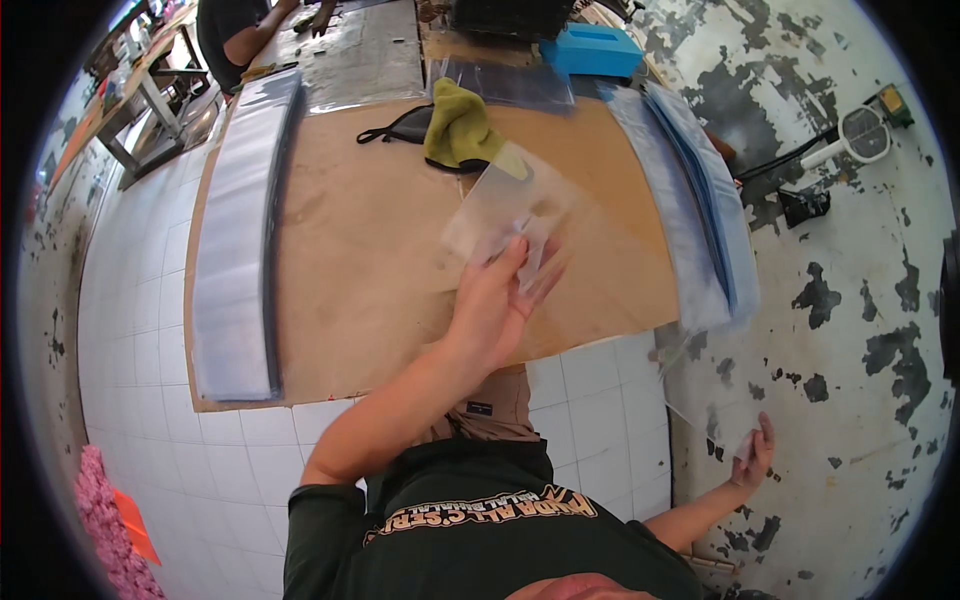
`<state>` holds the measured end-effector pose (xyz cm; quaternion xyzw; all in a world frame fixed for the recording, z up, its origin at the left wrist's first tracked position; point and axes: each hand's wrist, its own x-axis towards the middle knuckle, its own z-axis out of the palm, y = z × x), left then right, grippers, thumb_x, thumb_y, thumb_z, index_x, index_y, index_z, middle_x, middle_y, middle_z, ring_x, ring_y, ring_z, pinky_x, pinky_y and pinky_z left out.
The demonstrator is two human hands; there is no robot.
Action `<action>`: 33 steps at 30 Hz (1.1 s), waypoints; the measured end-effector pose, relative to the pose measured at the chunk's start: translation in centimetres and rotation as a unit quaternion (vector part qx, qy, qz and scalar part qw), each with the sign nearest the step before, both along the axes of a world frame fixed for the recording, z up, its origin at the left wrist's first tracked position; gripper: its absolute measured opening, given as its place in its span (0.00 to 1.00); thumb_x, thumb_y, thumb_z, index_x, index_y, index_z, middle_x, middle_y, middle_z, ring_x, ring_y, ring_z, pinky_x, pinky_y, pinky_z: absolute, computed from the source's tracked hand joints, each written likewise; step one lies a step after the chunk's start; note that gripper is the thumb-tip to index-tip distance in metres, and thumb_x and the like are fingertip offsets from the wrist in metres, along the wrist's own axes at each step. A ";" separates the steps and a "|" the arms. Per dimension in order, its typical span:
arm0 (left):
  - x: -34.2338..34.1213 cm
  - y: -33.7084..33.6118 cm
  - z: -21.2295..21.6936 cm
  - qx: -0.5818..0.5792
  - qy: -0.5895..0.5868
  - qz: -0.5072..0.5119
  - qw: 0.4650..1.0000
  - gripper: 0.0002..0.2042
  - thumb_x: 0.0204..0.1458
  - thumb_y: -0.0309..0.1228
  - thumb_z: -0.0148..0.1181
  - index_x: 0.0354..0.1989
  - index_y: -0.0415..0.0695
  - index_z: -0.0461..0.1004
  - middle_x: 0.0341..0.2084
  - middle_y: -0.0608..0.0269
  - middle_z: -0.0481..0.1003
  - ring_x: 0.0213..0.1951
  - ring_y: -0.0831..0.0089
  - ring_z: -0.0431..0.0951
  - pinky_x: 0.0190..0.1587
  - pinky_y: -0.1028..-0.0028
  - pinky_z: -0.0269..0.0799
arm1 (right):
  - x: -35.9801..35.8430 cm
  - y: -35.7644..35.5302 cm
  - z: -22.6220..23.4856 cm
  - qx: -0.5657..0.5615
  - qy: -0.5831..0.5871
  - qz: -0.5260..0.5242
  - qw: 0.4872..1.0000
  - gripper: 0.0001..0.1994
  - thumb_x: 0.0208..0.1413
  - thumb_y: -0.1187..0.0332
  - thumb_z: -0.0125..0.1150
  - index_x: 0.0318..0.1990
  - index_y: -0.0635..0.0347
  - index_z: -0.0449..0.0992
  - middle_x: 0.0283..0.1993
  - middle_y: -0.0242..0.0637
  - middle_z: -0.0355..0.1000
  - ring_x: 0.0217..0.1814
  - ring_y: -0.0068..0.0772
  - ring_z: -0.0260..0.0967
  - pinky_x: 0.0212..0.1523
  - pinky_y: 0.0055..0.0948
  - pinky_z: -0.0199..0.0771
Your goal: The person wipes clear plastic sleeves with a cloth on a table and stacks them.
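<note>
My left hand point(500, 295) is above the middle of the brown-covered table point(360, 240). Its thumb presses a clear plastic sheet point(485, 215) against the fingers, and the sheet is smeared by motion. Off the table's right side, low beside the wall, my right hand point(755, 455) is closed at the lower edge of another clear plastic piece point(715, 385). Whether the two pieces are joined I cannot tell. Just beyond my left hand lies a crumpled olive-green cloth point(460, 125) with dark edging, next to a dark piece with a loop point(405, 125).
A tall stack of clear plastic sleeves point(235, 240) runs along the table's left edge; another stack point(690, 200) lines the right. At the back are a flat plastic pack point(510, 85) and a blue box point(595, 50). Another person's arm point(255, 38) shows far left. A peeling wall point(840, 340) borders the right.
</note>
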<state>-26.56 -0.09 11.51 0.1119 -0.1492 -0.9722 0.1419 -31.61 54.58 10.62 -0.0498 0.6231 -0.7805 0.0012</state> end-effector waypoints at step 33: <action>9.9 -6.0 -6.8 -0.612 -0.005 -0.020 0.791 0.14 0.55 0.20 0.52 0.51 0.36 0.70 0.52 0.51 0.71 0.54 0.63 0.72 0.58 0.67 0.66 | -17.5 -18.3 -7.2 -0.113 -0.107 -0.127 0.980 0.21 0.63 0.77 0.49 0.62 0.68 0.58 0.53 0.53 0.69 0.42 0.34 0.76 0.42 0.26 0.84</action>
